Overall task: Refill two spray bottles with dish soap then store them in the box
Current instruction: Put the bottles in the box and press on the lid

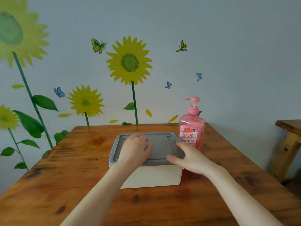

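Note:
A white box [156, 176] stands in the middle of the wooden table, closed by a grey lid [160, 145]. My left hand [134, 150] lies flat on top of the lid with straight fingers. My right hand [187, 158] rests on the lid's front right corner, thumb along its front edge. A pink pump bottle of dish soap [191, 126] stands upright just behind the box at the right. No spray bottles are in view; the inside of the box is hidden.
The wooden table [68, 173] reaches back to a wall with sunflower and butterfly stickers. A second wooden piece of furniture [289, 137] stands at the right, apart from the table.

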